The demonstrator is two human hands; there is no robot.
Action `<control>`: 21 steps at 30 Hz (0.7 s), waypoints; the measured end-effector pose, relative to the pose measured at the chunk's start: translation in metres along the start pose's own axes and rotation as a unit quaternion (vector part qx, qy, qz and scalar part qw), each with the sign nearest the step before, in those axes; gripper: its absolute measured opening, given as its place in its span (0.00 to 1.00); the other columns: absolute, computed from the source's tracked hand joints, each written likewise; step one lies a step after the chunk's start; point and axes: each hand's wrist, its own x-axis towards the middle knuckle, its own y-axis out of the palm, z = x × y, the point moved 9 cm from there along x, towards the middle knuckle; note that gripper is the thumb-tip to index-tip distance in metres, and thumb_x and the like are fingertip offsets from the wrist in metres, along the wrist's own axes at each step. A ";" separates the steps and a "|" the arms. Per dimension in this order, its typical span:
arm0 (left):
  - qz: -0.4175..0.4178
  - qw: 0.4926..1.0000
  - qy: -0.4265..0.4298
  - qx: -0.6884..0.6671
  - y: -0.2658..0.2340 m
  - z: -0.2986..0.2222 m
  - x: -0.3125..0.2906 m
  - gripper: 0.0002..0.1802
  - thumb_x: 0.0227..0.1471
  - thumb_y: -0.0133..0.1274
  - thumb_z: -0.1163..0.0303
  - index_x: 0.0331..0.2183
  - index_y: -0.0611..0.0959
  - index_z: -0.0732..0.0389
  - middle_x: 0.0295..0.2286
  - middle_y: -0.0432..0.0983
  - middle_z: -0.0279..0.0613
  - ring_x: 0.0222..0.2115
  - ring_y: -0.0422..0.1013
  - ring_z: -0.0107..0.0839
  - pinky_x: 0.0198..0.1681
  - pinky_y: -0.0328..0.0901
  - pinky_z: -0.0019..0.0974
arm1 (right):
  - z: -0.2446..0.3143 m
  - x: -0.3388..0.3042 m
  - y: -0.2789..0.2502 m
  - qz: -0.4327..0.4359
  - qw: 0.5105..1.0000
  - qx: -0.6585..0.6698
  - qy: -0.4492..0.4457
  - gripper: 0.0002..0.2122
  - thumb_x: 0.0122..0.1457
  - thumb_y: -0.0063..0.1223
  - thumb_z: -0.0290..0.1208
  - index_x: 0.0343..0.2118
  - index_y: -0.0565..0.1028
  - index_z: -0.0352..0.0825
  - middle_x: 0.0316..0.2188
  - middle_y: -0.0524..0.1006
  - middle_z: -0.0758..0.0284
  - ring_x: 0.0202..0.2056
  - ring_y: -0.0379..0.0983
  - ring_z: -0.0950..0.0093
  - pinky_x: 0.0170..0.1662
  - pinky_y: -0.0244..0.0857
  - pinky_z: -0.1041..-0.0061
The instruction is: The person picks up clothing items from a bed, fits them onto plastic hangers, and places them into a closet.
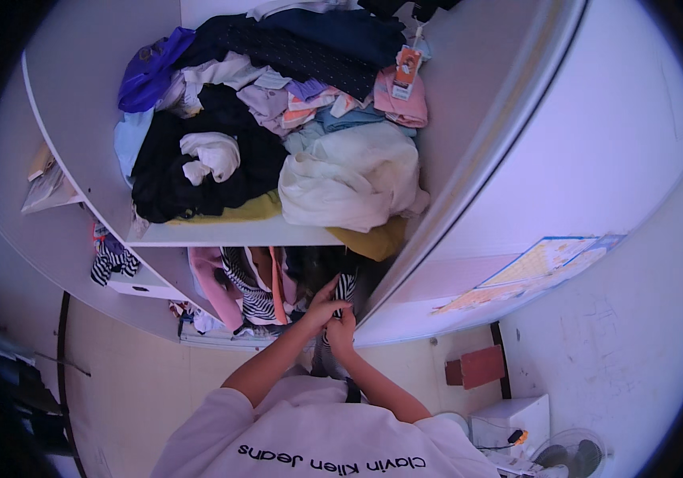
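Both hands are close together at the open front of a wardrobe, just below its shelf. My left hand (324, 304) is closed on a black-and-white striped garment (346, 286), with its fingers reaching along the cloth. Right beside it, my right hand (341, 328) grips the same garment lower down. Part of the striped cloth hangs below the hands, and the fingers hide its middle. To the left of the hands, a pink garment (218, 288), another striped garment (255, 301) and an orange one (279, 280) hang in the lower compartment.
The shelf (230, 233) above holds a heap of clothes, including a white cloth (353, 179), a black garment (258, 151) and a purple bag (152, 72). A white door panel (516, 207) stands close on the right. A fan (571, 454) sits at the lower right.
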 end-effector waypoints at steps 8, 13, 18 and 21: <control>0.015 0.995 0.079 0.065 -0.039 -0.049 0.062 0.35 0.43 0.53 0.79 0.55 0.64 0.65 0.48 0.67 0.40 0.44 0.66 0.27 0.48 0.60 0.30 | 0.030 0.077 0.042 -0.003 0.987 -0.079 -0.137 0.14 0.43 0.46 0.21 0.36 0.69 0.27 0.29 0.75 0.54 0.32 0.73 0.67 0.37 0.65 0.69; 0.040 0.996 -0.072 0.042 -0.052 -0.020 0.095 0.31 0.46 0.57 0.67 0.51 0.69 0.68 0.49 0.67 0.42 0.47 0.64 0.32 0.51 0.57 0.31 | 0.014 0.162 0.027 -0.063 0.967 -0.066 -0.236 0.12 0.50 0.48 0.21 0.39 0.72 0.28 0.30 0.77 0.58 0.33 0.73 0.68 0.38 0.67 0.70; 0.038 0.989 -0.041 0.140 -0.064 0.001 0.102 0.30 0.50 0.54 0.57 0.52 0.69 0.62 0.50 0.66 0.40 0.51 0.61 0.31 0.54 0.53 0.32 | 0.017 0.197 0.009 -0.159 0.941 -0.120 -0.274 0.12 0.50 0.49 0.23 0.39 0.72 0.28 0.31 0.77 0.58 0.33 0.74 0.67 0.39 0.67 0.69; -0.015 0.994 -0.024 0.108 -0.100 0.031 0.110 0.28 0.53 0.51 0.57 0.52 0.69 0.60 0.51 0.66 0.37 0.51 0.61 0.29 0.54 0.53 0.31 | 0.025 0.199 0.029 -0.200 0.919 -0.156 -0.302 0.12 0.50 0.50 0.23 0.39 0.73 0.29 0.32 0.77 0.58 0.34 0.74 0.66 0.39 0.67 0.69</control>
